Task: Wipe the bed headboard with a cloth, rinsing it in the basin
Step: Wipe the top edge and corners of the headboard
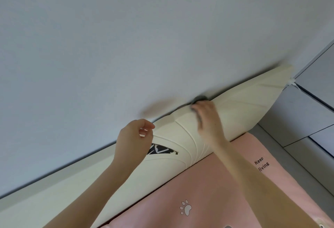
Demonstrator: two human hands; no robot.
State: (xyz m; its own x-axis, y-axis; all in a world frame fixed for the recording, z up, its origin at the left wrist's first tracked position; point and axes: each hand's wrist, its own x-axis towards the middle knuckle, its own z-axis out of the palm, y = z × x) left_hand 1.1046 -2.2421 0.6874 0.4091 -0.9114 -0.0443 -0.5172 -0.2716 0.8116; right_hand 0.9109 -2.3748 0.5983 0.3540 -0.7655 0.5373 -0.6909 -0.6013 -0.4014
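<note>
The cream padded headboard (240,105) runs diagonally from lower left to upper right against the wall. My right hand (207,117), blurred by motion, holds a dark grey cloth (199,99) against the headboard's top edge where it meets the wall. My left hand (134,137) hovers in front of the headboard further left, fingers loosely curled and holding nothing. A black-and-white emblem (162,150) on the headboard shows just right of my left wrist. No basin is in view.
A pink bedsheet (207,191) with a paw print and the words "Keep living" covers the bed below the headboard. The pale grey wall (144,38) fills the upper frame. Grey cabinet fronts (310,101) stand at the right beside the headboard's end.
</note>
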